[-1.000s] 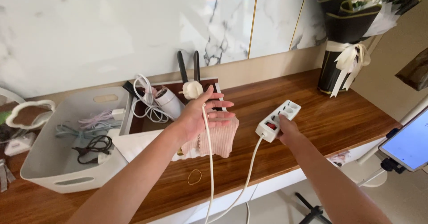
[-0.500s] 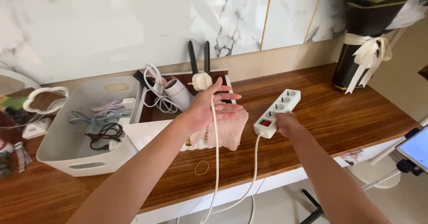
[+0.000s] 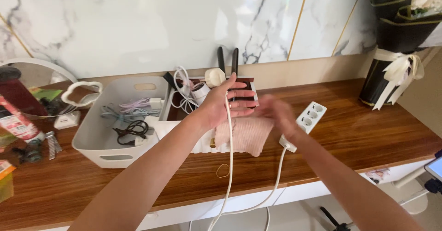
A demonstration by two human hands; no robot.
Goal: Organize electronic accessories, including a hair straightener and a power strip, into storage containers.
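Our left hand [image 3: 220, 106] is raised over the wooden tabletop [image 3: 350, 120], palm up, fingers [image 3: 243, 94] spread flat and pointing right. The round white plug [image 3: 214, 77] sits just past the thumb tip, and its white cord [image 3: 229, 134] runs across the palm and drops off the tabletop edge. So the hand is open, the cord only draped and pinned at the thumb, held high to keep the slack off the clutter.

Our right hand [image 3: 278, 116] is motion-blurred, just right of the left fingers and over the near end of the white power strip [image 3: 305, 121]; we cannot tell if it grips anything or how far it's open. The strip lies flat on the tabletop, its own cord [image 3: 279, 166] curling off the front edge, apart from the hanging one.

Under the left fingers lies a pink ribbed knit cloth [image 3: 248, 136], with a white corrugated tray edge [image 3: 202, 143] beside it. Below the wrist, a tan rubber band [image 3: 223, 170]. Left of the forearm, a white plastic bin [image 3: 108, 139] holding loose cables [image 3: 131, 130]. Behind the fingertips, a black hair straightener [image 3: 228, 60] stands against the marble wall. A black-wrapped bouquet [image 3: 391, 70] stands far right.
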